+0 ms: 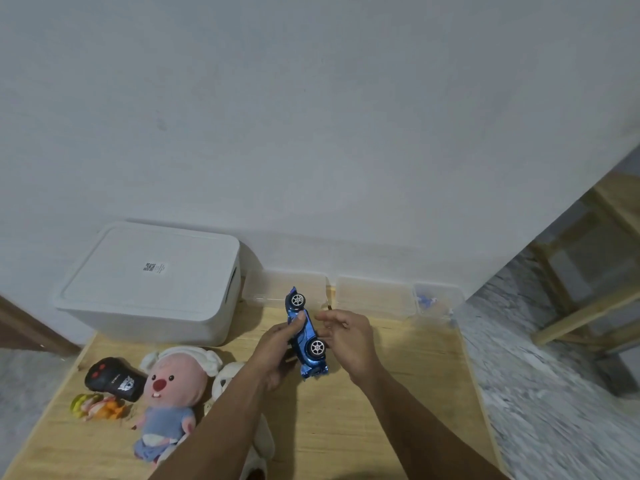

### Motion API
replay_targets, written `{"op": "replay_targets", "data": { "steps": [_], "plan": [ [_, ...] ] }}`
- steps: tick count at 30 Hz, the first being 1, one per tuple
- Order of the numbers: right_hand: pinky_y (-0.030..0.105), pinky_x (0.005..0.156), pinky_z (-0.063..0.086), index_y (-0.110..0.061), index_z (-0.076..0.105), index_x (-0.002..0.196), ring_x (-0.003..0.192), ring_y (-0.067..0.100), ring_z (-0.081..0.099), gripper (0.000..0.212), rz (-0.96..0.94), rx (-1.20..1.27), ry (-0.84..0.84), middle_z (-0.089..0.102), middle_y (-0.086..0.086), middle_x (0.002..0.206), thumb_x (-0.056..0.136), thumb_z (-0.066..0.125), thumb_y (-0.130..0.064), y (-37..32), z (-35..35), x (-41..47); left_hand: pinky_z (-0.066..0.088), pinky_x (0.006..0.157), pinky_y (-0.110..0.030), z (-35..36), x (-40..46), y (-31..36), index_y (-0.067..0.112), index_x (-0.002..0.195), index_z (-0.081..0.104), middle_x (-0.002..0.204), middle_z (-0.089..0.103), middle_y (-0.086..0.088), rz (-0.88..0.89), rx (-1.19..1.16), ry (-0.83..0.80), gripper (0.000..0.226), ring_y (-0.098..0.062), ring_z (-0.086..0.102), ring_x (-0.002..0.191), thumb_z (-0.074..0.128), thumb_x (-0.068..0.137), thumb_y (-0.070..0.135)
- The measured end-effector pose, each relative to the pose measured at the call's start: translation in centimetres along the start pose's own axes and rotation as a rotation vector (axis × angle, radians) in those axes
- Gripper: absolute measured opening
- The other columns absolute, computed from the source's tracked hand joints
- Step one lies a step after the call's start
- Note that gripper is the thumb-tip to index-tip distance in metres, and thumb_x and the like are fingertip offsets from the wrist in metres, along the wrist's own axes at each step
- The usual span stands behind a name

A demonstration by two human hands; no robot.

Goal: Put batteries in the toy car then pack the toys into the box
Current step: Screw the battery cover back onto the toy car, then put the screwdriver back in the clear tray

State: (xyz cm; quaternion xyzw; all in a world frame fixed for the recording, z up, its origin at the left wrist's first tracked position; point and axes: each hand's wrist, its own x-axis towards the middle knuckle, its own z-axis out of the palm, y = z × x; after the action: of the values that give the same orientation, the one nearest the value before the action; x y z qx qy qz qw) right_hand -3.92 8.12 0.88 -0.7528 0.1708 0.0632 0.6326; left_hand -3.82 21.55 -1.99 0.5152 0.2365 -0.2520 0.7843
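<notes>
My left hand [277, 351] grips a shiny blue toy car [306, 336], held on its side above the wooden table [381, 410], with two white-spoked wheels facing right. My right hand [349, 337] is just right of the car and pinches a thin dark tool whose tip [329, 307] pokes up past the fingers. The white lidded box [152, 282] stands shut at the back left. A black remote control [112, 379], a pink plush in blue clothes [169, 400], a white plush [228, 375] partly behind my left arm, and a small yellow-orange toy [97, 407] lie at the left.
Three small clear plastic cases [375, 296] line the back wall, the rightmost [434, 301] holding small blue pieces. The table's right edge drops to a marbled floor [536, 393]. A wooden frame [588, 271] stands at the far right.
</notes>
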Motion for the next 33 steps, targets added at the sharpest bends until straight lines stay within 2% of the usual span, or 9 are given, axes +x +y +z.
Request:
{"op": "replay_targets", "data": {
  "steps": [2, 4, 6, 10, 13, 17, 23, 27, 33],
  "plan": [
    [0.04, 0.08, 0.06, -0.017, 0.075, 0.098, 0.082, 0.019, 0.073, 0.024, 0.008, -0.035, -0.024, 0.072, 0.008, 0.103, 0.093, 0.054, -0.006, 0.2, 0.1, -0.1, 0.057, 0.067, -0.033, 0.1, -0.2, 0.1, -0.004, 0.107, 0.063, 0.092, 0.072, -0.019, 0.021, 0.029, -0.006, 0.063, -0.026, 0.069, 0.075, 0.074, 0.07, 0.045],
    [0.031, 0.084, 0.058, -0.014, 0.071, 0.112, 0.091, 0.012, 0.069, 0.023, -0.045, -0.133, -0.049, 0.071, 0.002, 0.105, 0.092, 0.059, -0.015, 0.2, 0.1, -0.4, 0.055, 0.056, -0.028, 0.2, -0.2, 0.0, -0.004, 0.108, 0.061, 0.089, 0.072, -0.018, 0.036, 0.042, 0.015, 0.058, -0.024, 0.071, 0.067, 0.076, 0.073, 0.041],
    [0.023, 0.083, 0.056, -0.014, 0.069, 0.115, 0.094, 0.01, 0.065, 0.027, -0.109, -0.229, -0.041, 0.069, -0.001, 0.103, 0.088, 0.066, -0.018, 0.6, 0.0, -0.6, 0.056, 0.057, -0.031, 0.3, 0.0, -0.2, 0.0, 0.113, 0.053, 0.096, 0.072, -0.02, 0.026, 0.056, 0.074, 0.06, -0.027, 0.073, 0.074, 0.079, 0.075, 0.039],
    [0.026, 0.079, 0.057, -0.011, 0.071, 0.109, 0.089, 0.014, 0.064, 0.028, -0.117, -0.289, 0.064, 0.067, -0.002, 0.095, 0.082, 0.071, -0.007, 1.9, -0.3, -0.6, 0.053, 0.064, -0.033, 0.4, 0.1, -0.2, 0.002, 0.105, 0.06, 0.095, 0.073, -0.016, 0.054, 0.189, 0.119, 0.057, -0.029, 0.071, 0.082, 0.066, 0.083, 0.055],
    [0.027, 0.081, 0.057, -0.009, 0.071, 0.111, 0.089, 0.015, 0.065, 0.028, -0.082, -0.301, 0.111, 0.066, -0.003, 0.095, 0.084, 0.067, 0.0, 2.7, -1.0, -0.6, 0.046, 0.069, -0.032, 0.4, 0.0, -0.4, 0.003, 0.088, 0.062, 0.086, 0.067, -0.013, 0.059, 0.245, 0.175, 0.035, -0.026, 0.061, 0.077, 0.045, 0.102, 0.029],
    [0.033, 0.078, 0.058, -0.009, 0.073, 0.105, 0.085, 0.022, 0.068, 0.027, -0.007, -0.284, 0.124, 0.066, -0.008, 0.083, 0.087, 0.058, 0.004, 3.8, -1.5, -0.6, 0.049, 0.066, -0.033, 0.0, 0.5, -1.3, -0.001, 0.095, 0.065, 0.088, 0.067, -0.016, 0.067, 0.359, 0.174, 0.019, -0.026, 0.06, 0.076, 0.048, 0.096, 0.006],
    [0.038, 0.08, 0.059, -0.009, 0.073, 0.102, 0.084, 0.018, 0.067, 0.027, 0.064, -0.432, 0.067, 0.071, 0.003, 0.091, 0.092, 0.049, 0.0, 5.3, -1.9, -0.6, 0.057, 0.07, -0.031, 0.0, 0.6, -2.8, 0.005, 0.097, 0.071, 0.091, 0.074, -0.014, 0.105, 0.481, 0.15, 0.017, -0.022, 0.069, 0.078, 0.055, 0.095, 0.001],
    [0.038, 0.075, 0.06, -0.014, 0.073, 0.096, 0.078, 0.015, 0.068, 0.03, 0.103, -0.509, 0.015, 0.072, 0.001, 0.087, 0.091, 0.046, -0.001, 5.8, -2.0, -0.5, 0.058, 0.087, -0.04, 0.0, 0.5, -3.6, 0.006, 0.101, 0.074, 0.095, 0.075, -0.011, 0.107, 0.531, 0.145, 0.02, -0.023, 0.072, 0.087, 0.056, 0.094, 0.003],
    [0.017, 0.051, 0.043, -0.02, 0.063, 0.066, 0.059, 0.007, 0.054, 0.034, 0.1, -0.645, -0.042, 0.063, -0.003, 0.07, 0.087, 0.046, 0.001, 5.7, -2.2, -0.8, 0.059, 0.076, -0.027, -0.1, 0.4, -4.0, 0.005, 0.107, 0.073, 0.093, 0.075, -0.007, 0.104, 0.65, 0.133, 0.022, -0.015, 0.072, 0.083, 0.056, 0.094, 0.004]
  ]
}}
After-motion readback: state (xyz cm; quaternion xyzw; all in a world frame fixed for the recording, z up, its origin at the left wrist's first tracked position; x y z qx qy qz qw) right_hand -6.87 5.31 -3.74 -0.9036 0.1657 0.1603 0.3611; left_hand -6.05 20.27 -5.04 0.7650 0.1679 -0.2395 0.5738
